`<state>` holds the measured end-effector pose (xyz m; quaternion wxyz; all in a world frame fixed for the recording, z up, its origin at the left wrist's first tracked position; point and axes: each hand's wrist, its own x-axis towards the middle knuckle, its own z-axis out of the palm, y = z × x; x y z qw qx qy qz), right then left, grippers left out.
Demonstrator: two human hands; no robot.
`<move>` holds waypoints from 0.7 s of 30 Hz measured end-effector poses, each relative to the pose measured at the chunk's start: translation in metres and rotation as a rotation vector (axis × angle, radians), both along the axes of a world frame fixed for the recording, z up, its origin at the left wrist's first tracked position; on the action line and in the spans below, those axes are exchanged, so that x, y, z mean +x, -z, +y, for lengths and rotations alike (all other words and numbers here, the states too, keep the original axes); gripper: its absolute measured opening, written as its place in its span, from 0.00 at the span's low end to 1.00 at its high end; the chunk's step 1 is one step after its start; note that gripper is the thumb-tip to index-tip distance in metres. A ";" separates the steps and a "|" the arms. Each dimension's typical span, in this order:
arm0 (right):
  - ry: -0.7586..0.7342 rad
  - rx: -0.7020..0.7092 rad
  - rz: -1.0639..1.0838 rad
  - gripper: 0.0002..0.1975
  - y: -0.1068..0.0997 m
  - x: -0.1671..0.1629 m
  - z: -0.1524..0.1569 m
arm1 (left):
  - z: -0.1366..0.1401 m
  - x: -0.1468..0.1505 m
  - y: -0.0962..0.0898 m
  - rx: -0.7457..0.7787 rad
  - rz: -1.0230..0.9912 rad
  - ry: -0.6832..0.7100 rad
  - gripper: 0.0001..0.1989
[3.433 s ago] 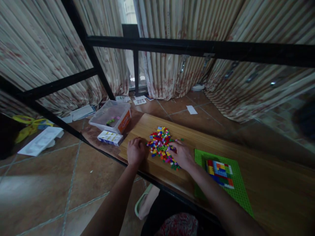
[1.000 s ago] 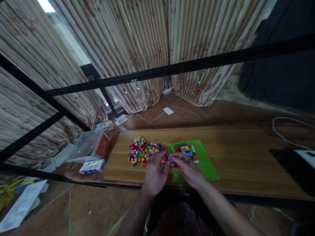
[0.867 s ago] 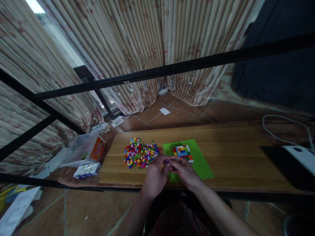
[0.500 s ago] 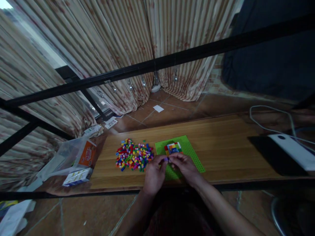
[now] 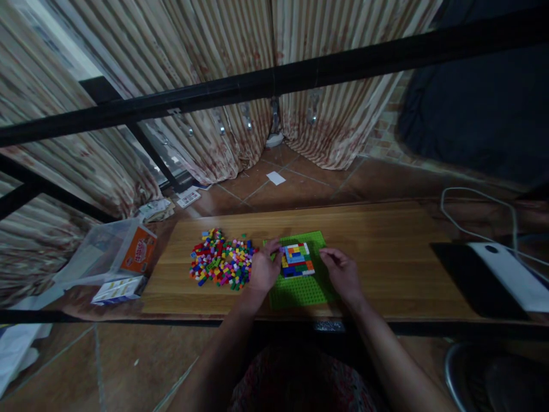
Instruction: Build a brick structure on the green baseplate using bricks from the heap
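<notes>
A green baseplate (image 5: 300, 294) lies on the wooden table board, with a square build of multicoloured toy bricks (image 5: 297, 261) on it. My left hand (image 5: 265, 268) is over the plate's left side, its fingertips pinched on a small purple brick (image 5: 282, 250) at the build's upper left edge. I cannot tell whether that brick touches the build. At the plate's right edge is my right hand (image 5: 342, 274), apart from the build, with thumb and fingers drawn together. Anything between those fingertips is too small to make out. Left of my left hand spreads a pile of loose bricks (image 5: 225, 260).
The wooden board (image 5: 386, 252) carries a black mat (image 5: 472, 280) and a white device (image 5: 510, 274) with a cable at the right. A clear plastic bin (image 5: 100, 252) and a small box (image 5: 119, 290) stand at the left. A black rail (image 5: 240, 86) crosses beyond the board.
My hands have come apart from in front of the build. The left went up and left with the purple brick, the right moved right. More of the build shows, and the camera view shifted.
</notes>
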<state>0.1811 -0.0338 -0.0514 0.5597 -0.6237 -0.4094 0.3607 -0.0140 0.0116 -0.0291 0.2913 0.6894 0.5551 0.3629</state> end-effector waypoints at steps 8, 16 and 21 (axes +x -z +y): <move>-0.079 0.029 -0.161 0.16 -0.011 -0.010 0.016 | 0.004 0.000 -0.006 -0.060 -0.008 -0.002 0.14; -0.356 0.065 -0.586 0.11 -0.040 -0.043 0.057 | 0.016 -0.004 -0.016 -0.141 0.067 0.097 0.16; -0.447 -0.111 -0.599 0.09 -0.032 -0.050 0.065 | 0.016 -0.003 -0.019 -0.140 0.105 0.112 0.12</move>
